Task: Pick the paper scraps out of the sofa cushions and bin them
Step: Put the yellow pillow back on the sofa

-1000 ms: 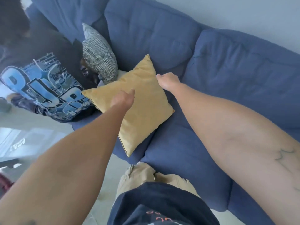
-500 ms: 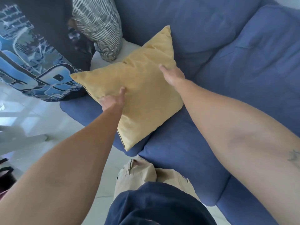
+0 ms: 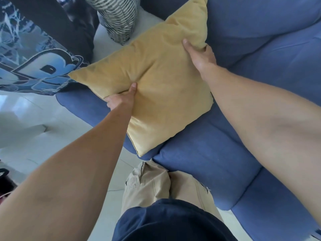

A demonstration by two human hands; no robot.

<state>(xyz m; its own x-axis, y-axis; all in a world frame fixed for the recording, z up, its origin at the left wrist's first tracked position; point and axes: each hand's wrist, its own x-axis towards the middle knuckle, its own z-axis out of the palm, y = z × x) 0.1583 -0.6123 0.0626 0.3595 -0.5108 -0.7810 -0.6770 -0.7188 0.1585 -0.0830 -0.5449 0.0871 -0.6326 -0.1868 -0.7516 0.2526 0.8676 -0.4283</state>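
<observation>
While both arms reach forward, the left hand [image 3: 119, 100] pinches the near-left edge of the yellow cushion [image 3: 156, 87], thumb pressed on top and fingers tucked beneath. At the far-right edge the right hand [image 3: 199, 54] clamps the same cushion. It lies on the blue sofa [image 3: 225, 153], its left corner near a striped cushion [image 3: 119, 18] and a dark printed garment [image 3: 40, 54]. No paper scraps show.
</observation>
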